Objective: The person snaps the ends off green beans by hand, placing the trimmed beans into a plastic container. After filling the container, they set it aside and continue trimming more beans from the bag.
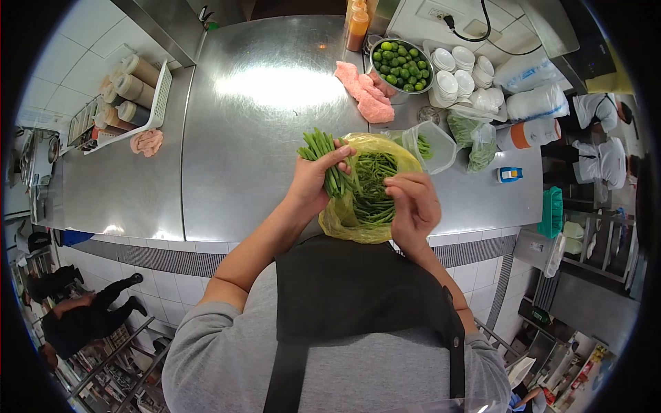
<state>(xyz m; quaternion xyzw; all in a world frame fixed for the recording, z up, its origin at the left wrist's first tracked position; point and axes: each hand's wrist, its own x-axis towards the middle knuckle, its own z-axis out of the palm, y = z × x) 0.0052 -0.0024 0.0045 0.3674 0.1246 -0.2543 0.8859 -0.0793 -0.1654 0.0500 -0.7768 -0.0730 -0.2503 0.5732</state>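
Left hand (pixel 313 180): closed around a bunch of green beans (pixel 323 155), held just left of the yellow plastic bag (pixel 344 217) on the counter (pixel 255 138). Right hand (pixel 413 203): fingers curled, pinching at the bag's rim. Most beans appear to remain inside the bag; only one handful is out.

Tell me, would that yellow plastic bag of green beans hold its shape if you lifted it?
Probably not. The yellow bag looks thin and crumpled, so it would likely sag. The green beans inside lie loose and could shift or spill from its open top. The left hand already grips a bunch.
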